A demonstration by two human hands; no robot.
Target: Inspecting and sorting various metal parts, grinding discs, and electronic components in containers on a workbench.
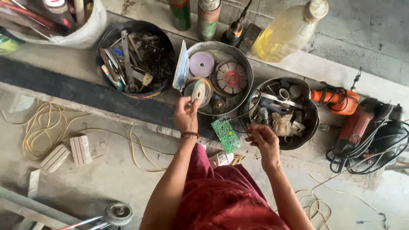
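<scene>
My left hand holds a round grey grinding disc upright at the near rim of the middle metal bowl, which contains a lilac disc and a diamond cutting disc with a red centre. My right hand pinches something small and thin at the near left rim of the right metal bowl, which is filled with small metal parts; what it pinches is too small to tell. A green circuit board lies between my hands.
A dark bowl of hand tools stands at left, a white bucket behind it. Spray cans and a yellow liquid bottle stand at the back. Orange and red power tools with black cords lie right. Yellow wire and blocks lie on the floor.
</scene>
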